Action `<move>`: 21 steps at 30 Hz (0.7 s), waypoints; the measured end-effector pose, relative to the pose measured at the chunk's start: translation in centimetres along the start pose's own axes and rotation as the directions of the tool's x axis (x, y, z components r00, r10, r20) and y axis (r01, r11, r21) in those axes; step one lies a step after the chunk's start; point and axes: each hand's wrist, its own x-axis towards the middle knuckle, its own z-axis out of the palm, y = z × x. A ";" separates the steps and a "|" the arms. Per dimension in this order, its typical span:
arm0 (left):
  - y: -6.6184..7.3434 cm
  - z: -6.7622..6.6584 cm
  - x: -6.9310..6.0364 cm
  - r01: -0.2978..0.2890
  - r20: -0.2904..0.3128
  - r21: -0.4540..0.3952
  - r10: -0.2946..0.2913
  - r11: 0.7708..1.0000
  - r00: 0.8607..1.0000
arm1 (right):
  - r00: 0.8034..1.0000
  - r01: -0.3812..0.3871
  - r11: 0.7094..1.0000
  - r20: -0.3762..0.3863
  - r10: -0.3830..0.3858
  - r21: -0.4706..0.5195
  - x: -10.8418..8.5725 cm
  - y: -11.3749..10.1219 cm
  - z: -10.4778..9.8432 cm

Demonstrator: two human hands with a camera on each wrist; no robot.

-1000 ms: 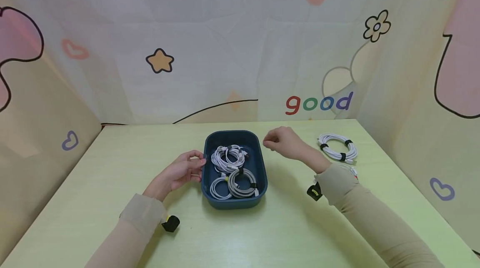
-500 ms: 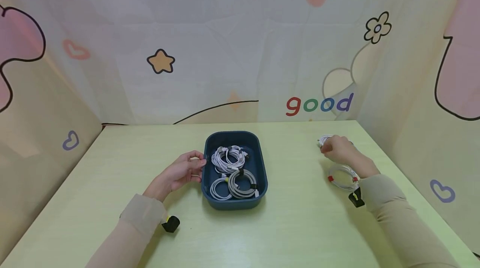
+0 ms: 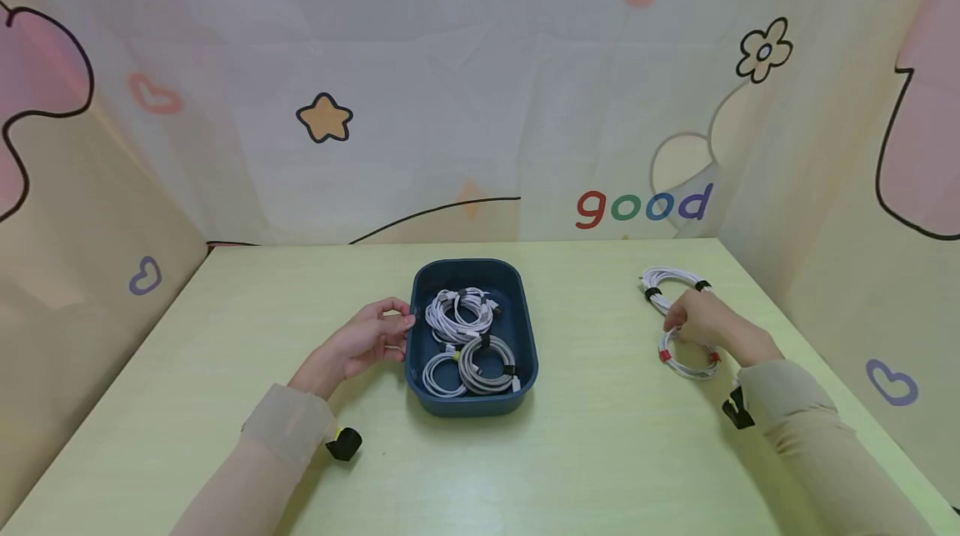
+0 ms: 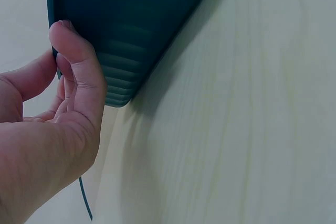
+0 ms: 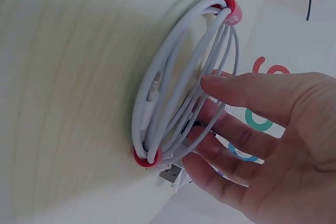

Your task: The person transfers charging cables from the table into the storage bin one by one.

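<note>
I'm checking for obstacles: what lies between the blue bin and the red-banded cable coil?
In the head view, only bare tabletop lies between the blue bin and the red-banded cable coil.

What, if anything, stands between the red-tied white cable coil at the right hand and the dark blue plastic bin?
Nothing visible on the tabletop between the red-tied coil and the bin, only the bin's raised wall. The black-tied white cable coil lies farther back, off that line.
</note>
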 end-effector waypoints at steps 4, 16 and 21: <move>-0.1 0.0 0.1 0.003 -0.008 0.000 -0.003 1.000 1.000 | 1.000 0.028 1.000 -0.008 -0.028 -0.002 0.0 0.2 0.1; 0.2 0.1 0.0 0.028 -0.026 0.006 -0.028 1.000 0.999 | 1.000 0.012 0.998 0.017 -0.013 0.057 0.1 0.6 -1.2; 0.2 0.1 0.0 0.023 -0.020 0.011 -0.023 1.000 1.000 | 0.999 -0.024 0.989 0.042 0.018 0.146 0.2 0.5 -1.7</move>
